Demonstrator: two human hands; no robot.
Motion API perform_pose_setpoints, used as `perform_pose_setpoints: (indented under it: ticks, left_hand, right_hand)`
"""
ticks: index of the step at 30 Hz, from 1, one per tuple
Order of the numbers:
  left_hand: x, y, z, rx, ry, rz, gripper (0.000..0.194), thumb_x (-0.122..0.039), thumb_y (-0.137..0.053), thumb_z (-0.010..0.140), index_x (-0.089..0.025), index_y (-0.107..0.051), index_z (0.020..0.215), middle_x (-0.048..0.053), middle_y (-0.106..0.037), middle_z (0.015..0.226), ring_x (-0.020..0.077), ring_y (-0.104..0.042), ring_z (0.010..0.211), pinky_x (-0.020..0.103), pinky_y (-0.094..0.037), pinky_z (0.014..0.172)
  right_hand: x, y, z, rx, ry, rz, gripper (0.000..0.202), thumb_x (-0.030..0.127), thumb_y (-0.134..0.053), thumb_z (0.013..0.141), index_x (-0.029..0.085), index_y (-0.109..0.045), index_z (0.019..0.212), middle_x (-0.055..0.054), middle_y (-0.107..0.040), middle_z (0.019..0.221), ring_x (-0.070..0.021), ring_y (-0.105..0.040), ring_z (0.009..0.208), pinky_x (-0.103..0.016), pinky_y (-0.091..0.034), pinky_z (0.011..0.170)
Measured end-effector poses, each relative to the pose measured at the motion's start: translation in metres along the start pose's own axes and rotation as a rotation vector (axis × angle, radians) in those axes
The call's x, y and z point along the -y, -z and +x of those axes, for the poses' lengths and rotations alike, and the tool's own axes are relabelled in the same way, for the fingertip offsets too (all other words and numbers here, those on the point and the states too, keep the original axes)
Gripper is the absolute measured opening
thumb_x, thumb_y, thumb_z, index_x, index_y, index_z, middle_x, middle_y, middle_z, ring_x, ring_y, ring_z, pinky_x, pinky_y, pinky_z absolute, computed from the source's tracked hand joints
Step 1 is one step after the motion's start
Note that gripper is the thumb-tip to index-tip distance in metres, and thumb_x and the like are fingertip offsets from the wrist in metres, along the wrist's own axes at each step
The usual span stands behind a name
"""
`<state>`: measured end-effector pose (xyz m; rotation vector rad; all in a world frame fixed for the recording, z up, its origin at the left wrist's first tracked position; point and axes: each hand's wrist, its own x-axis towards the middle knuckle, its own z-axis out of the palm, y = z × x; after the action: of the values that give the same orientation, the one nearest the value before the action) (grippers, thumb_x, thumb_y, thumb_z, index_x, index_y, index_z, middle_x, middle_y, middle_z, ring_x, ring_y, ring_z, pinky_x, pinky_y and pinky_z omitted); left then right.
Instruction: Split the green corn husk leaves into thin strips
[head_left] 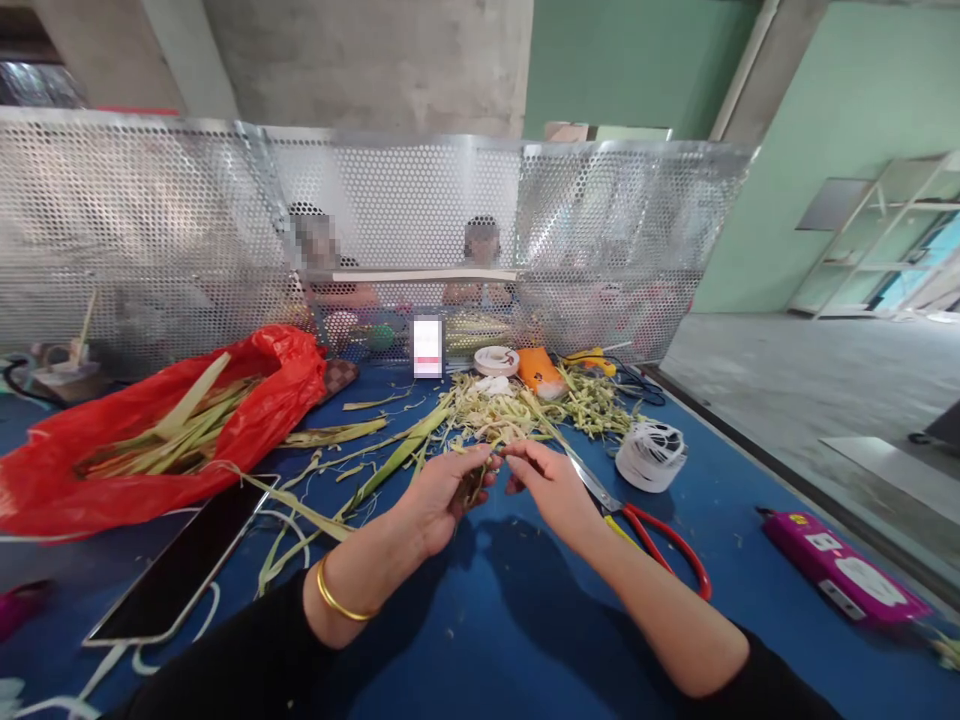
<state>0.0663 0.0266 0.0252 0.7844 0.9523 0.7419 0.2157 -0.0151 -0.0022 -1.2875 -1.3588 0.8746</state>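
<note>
My left hand [454, 490], with a gold bangle at the wrist, is closed around a small brownish bundle of plant strips [472, 484]. Fingertips of my right hand [544, 480] are pinched together close to the left thumb, at the end of the bundle; whatever they grip is too small to make out. Behind both hands lies a heap of pale green husk trimmings [502, 412]. Red-handled scissors [637, 530] rest beside my right forearm, partly hidden by it. Long green leaf strips [397, 465] stretch leftward from the heap.
A red plastic bag [247, 440] of dried leaves lies at left, near a tablet [180, 570] with white cables. A white strap roll [651, 455], tape roll [496, 360], orange packet [540, 372], lit phone [427, 347] and purple packet [844, 570] are on the blue table. Perforated metal panels [420, 200] stand behind.
</note>
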Motion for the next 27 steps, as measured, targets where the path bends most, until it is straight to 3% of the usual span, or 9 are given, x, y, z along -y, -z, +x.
perform_pose_setpoints:
  ticks: [5, 12, 18, 27]
  left_hand:
    - [0.007, 0.002, 0.006, -0.002, 0.031, -0.037, 0.012, -0.022, -0.064, 0.080, -0.012, -0.069, 0.076, 0.003, -0.065, 0.067, 0.0086, -0.056, 0.056, 0.017, -0.044, 0.051]
    - [0.012, -0.001, 0.011, -0.010, 0.047, -0.077, 0.011, -0.021, -0.065, 0.081, -0.015, -0.062, 0.072, -0.003, -0.057, 0.061, 0.0058, -0.054, 0.053, 0.014, -0.045, 0.050]
    - [0.017, 0.001, 0.013, 0.020, 0.073, -0.099, 0.008, -0.020, -0.068, 0.078, -0.014, -0.064, 0.077, -0.003, -0.058, 0.066, 0.0037, -0.050, 0.049, 0.014, -0.043, 0.046]
    - [0.021, -0.001, 0.013, -0.057, 0.076, -0.064, 0.015, -0.027, -0.071, 0.076, -0.014, -0.064, 0.076, -0.003, -0.058, 0.062, 0.0040, -0.050, 0.049, 0.014, -0.040, 0.045]
  right_hand:
    - [-0.001, 0.003, -0.001, 0.055, -0.047, 0.006, 0.020, 0.031, -0.052, 0.083, 0.018, -0.066, 0.088, 0.000, -0.062, 0.073, -0.0147, -0.057, 0.066, -0.027, -0.045, 0.065]
    - [-0.005, 0.002, -0.001, -0.047, -0.041, -0.309, 0.020, 0.037, -0.061, 0.078, 0.017, -0.067, 0.081, 0.004, -0.047, 0.057, -0.0134, -0.044, 0.056, -0.025, -0.034, 0.054]
    - [-0.008, -0.002, -0.001, 0.035, -0.113, -0.160, 0.019, 0.035, -0.062, 0.077, 0.017, -0.066, 0.073, 0.003, -0.053, 0.057, -0.0120, -0.046, 0.054, -0.024, -0.035, 0.052]
    - [-0.011, -0.007, -0.003, 0.003, -0.156, -0.128, 0.023, 0.036, -0.060, 0.077, 0.016, -0.063, 0.065, 0.005, -0.046, 0.051, -0.0106, -0.040, 0.049, -0.023, -0.030, 0.048]
